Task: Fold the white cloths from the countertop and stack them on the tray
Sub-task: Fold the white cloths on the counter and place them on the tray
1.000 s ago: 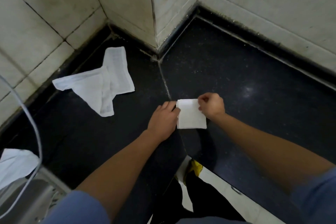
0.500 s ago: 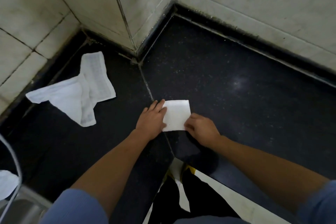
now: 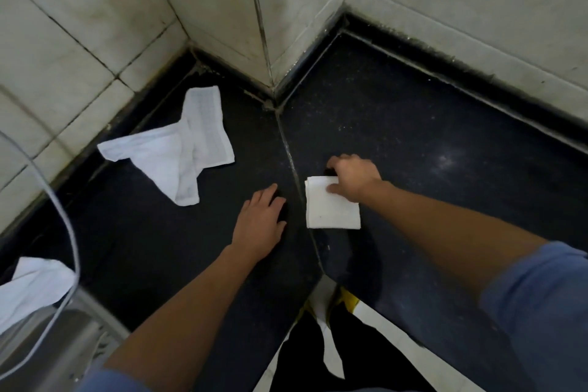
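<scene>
A small folded white cloth [image 3: 331, 210] lies flat on the black countertop [image 3: 429, 143], just right of the counter seam. My right hand [image 3: 354, 177] grips its far right corner, thumb on top and fingers curled over the far edge. My left hand [image 3: 259, 226] rests flat on the countertop with straight, spread fingers, a little left of the folded cloth and apart from it. A crumpled, unfolded white cloth [image 3: 178, 153] lies at the left near the wall. Another white cloth [image 3: 28, 289] sits at the lower left over a grey metal tray or basin [image 3: 57, 350].
Tiled walls form a protruding corner [image 3: 267, 41] behind the counter. A thin white cable [image 3: 68, 219] curves down the left side. The counter's front edge [image 3: 321, 277] is close to my body, with dark trousers below it.
My left hand has let go of the folded cloth and moved left onto the bare counter. My right hand has shifted from the cloth's near edge to its far right corner.
</scene>
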The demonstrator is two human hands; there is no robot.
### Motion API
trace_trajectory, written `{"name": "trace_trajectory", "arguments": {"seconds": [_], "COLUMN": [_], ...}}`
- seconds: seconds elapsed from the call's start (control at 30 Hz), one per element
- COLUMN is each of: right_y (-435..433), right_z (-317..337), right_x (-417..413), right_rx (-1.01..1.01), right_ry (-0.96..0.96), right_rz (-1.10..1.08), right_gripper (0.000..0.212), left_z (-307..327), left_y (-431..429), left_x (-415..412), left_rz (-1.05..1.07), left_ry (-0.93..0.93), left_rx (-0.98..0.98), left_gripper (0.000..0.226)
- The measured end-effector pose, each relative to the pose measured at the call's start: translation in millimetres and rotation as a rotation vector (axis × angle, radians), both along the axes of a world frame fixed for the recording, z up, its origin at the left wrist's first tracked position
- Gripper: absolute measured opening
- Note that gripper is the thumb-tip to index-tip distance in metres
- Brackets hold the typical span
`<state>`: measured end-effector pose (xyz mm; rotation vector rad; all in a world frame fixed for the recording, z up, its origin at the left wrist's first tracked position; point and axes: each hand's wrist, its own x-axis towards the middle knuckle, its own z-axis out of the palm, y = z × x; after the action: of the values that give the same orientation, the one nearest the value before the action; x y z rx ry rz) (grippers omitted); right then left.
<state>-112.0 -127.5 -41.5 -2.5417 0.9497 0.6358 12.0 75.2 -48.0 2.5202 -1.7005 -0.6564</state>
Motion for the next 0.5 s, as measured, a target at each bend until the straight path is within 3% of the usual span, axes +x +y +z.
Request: {"name": "trace_trajectory", "arguments": {"seconds": [0.07,0.23,0.5], "right_y": [-0.5,1.9,15.6], "right_z": [-2.8,-8.0,18.5], "right_x": [7.4,8.8,-30.3], "right_rx": [0.014,0.149,0.266], "right_ry": [0.091,0.097,-0.22], "right_rz": [0.003,-0.123,-0.29], "right_gripper": [0.044,0.037,0.016], "left_z": [-1.4,-3.3,8.2], "left_y": [17.1,44.3,34.7], "left_x": [2.2,9.1,16.5], "left_rz": [0.026,0.067,-0.021], "left_ry": [0.006,0.004,0.019], "left_rx": [0.001,0.032,-0.019], "left_gripper": [0.048,0.046,0.041]}}
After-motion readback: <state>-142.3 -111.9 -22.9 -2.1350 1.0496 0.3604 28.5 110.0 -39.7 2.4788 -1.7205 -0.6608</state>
